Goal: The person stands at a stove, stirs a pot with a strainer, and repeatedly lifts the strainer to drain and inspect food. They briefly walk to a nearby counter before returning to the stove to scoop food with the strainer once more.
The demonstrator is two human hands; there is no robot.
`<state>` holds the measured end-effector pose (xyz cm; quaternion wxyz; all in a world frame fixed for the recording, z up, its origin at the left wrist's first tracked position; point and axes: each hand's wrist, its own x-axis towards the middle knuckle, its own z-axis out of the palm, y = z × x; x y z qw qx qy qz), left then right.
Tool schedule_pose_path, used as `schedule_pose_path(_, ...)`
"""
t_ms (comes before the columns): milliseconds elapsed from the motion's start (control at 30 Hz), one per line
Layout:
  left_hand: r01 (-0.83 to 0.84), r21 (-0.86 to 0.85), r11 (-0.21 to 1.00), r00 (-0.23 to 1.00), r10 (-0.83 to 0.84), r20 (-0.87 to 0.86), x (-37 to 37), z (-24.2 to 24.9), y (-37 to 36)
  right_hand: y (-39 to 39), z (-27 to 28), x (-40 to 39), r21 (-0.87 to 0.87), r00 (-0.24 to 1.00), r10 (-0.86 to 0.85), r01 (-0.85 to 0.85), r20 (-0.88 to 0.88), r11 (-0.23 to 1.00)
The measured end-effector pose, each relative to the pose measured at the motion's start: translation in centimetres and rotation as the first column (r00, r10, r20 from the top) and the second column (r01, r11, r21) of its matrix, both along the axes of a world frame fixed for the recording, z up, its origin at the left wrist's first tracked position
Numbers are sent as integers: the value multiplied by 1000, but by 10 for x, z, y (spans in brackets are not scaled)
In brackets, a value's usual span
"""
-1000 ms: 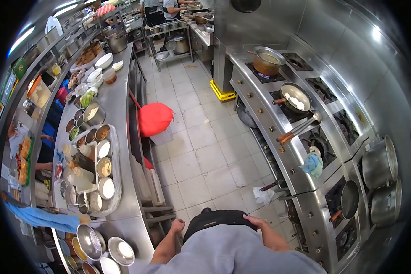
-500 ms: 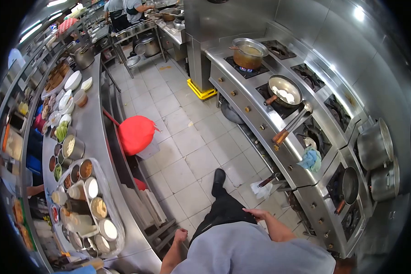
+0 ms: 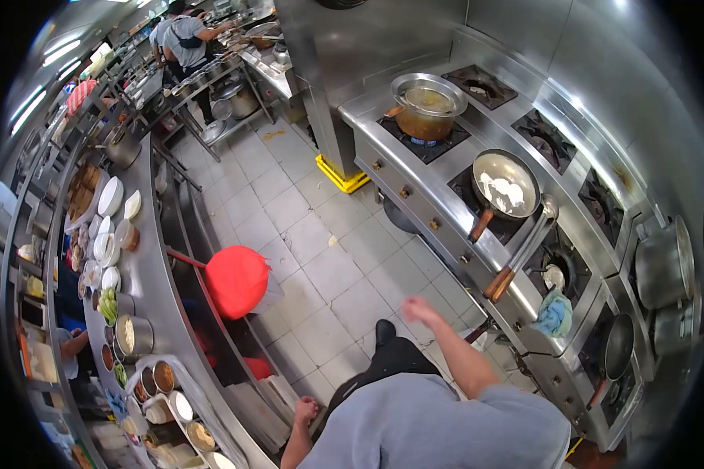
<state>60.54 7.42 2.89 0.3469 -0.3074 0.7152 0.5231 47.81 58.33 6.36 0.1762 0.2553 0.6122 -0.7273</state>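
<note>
A person in a grey shirt (image 3: 438, 418) and black trousers stands at the bottom centre of the frame, on the tiled floor (image 3: 305, 227) between a stove (image 3: 383, 173) on the right and a steel worktop (image 3: 146, 230) on the left. The right hand (image 3: 420, 311) is held out just right of centre, touching nothing; it is blurred, so I cannot tell whether its fingers are apart or together. The left hand (image 3: 306, 409), at lower centre beside the worktop's edge, has its fingers curled in together. On the stove, right of centre, sits a frying pan (image 3: 499, 165) with white food (image 3: 502, 192) in it, its wooden handle towards the person. Just below it lie long utensils (image 3: 499, 286) with wooden grips, then a blue cloth (image 3: 554, 314). Above and left, a pot (image 3: 424, 123) stands over a blue flame. A red cover (image 3: 237, 281) tops a bin beside the worktop.
</note>
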Motion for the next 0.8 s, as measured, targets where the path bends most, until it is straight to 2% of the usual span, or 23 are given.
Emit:
schedule_pose_path(33,31,-27,999,999,-32,-22,-14,5,5,5,23,-42,-48,996,-49,45,-69,998)
schedule_pose_path(67,63,-54,997,997,-65,-46,-33,9,11,5,58,-81,-71,975,-210,206,-65,976)
schedule_pose_path(100,94,-79,992,993,-100,-68,-50,13,16,15,87,-117,-133,970,-202,184,-132,974)
schedule_pose_path(167,74,-54,996,994,-78,-77,-79,18,30,30,146,-180,-364,922,-310,213,-234,907)
schedule_pose_path(200,63,-39,997,994,-66,-82,-92,17,36,41,170,-208,-413,902,-356,235,-245,880)
schedule_pose_path(300,150,-105,983,971,-167,-174,-125,10,51,67,229,-280,-570,823,-497,277,-275,774)
schedule_pose_path(367,133,-62,989,975,-142,-170,-151,-7,50,81,264,-319,-703,775,-609,338,-168,625)
schedule_pose_path(400,128,-42,991,978,-133,-160,-158,-33,38,86,273,-339,-692,739,-654,388,-161,609)
schedule_pose_path(467,227,-27,974,959,-228,-169,-185,-86,5,98,288,-372,-662,653,-742,491,-151,567)
schedule_pose_path(500,277,-16,961,944,-275,-180,-201,-98,-1,108,289,-385,-681,664,-732,466,-154,565)
schedule_pose_path(533,208,35,977,969,-201,-144,-217,-89,1,120,288,-398,-700,675,-720,436,-162,565)
schedule_pose_path(600,430,-176,885,882,-454,-127,-255,-70,2,140,286,-418,-715,700,-698,411,-151,566)
schedule_pose_path(633,524,-278,805,818,-566,-99,-276,-56,5,143,292,-421,-660,686,-719,489,-114,571)
schedule_pose_path(667,514,-297,805,809,-570,-143,-293,-59,2,165,280,-431,-675,704,-706,484,-78,557)
schedule_pose_path(700,481,-221,848,844,-517,-143,-314,-60,1,188,264,-436,-689,722,-691,482,-37,540)
schedule_pose_path(800,341,-35,939,928,-342,-145,-370,-66,-8,193,287,-409,-402,779,-611,518,-143,755)
